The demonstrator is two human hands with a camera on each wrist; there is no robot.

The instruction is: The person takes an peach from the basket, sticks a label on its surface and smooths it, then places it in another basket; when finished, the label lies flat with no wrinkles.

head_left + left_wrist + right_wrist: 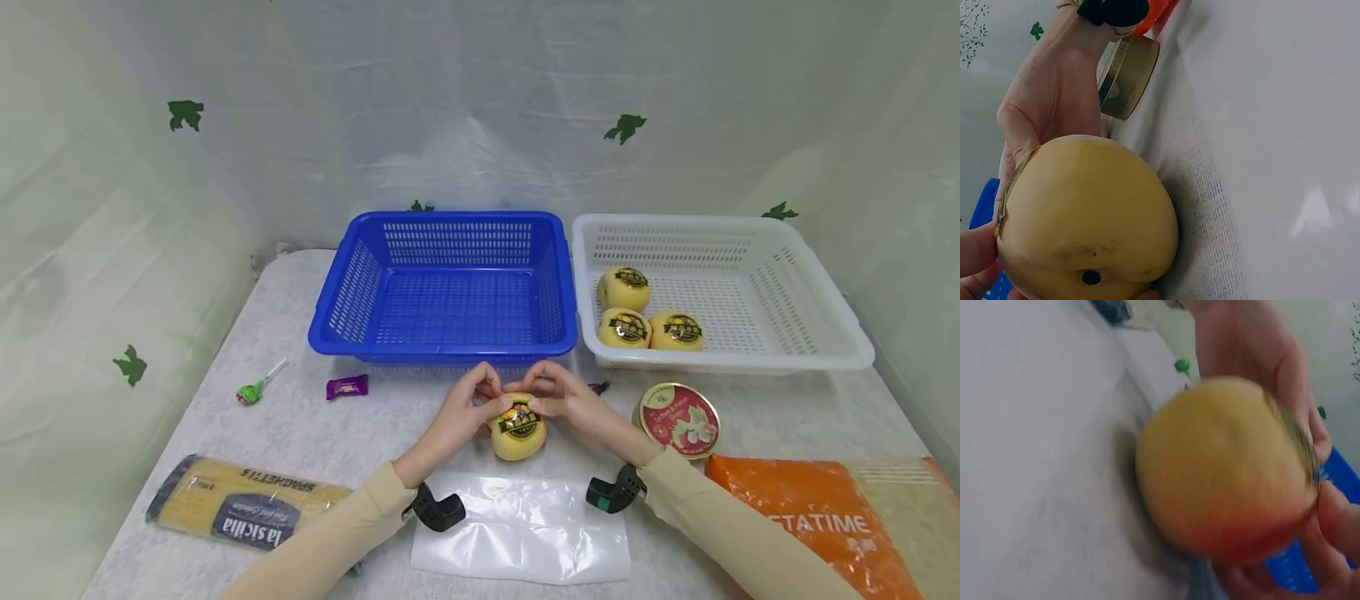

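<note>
A yellow apple (517, 440) with a black and gold sticker is between both hands, just above or on the table; I cannot tell which. My left hand (468, 408) holds it from the left, thumb on the sticker's edge. From the other side my right hand (570, 407) grips it, with its thumb also at the sticker. In the left wrist view the apple (1091, 212) shows its dark blossom end. A red blush marks the underside of the apple (1229, 469) in the right wrist view. Some fingertips are hidden behind the fruit.
A blue basket (442, 346) stands behind the hands; a white basket (750, 360) holds three stickered apples (626, 327). Around lie a lollipop (251, 392), purple candy (347, 387), spaghetti (247, 504), a round tin (681, 421), an orange packet (810, 517) and a white plastic sheet (517, 542).
</note>
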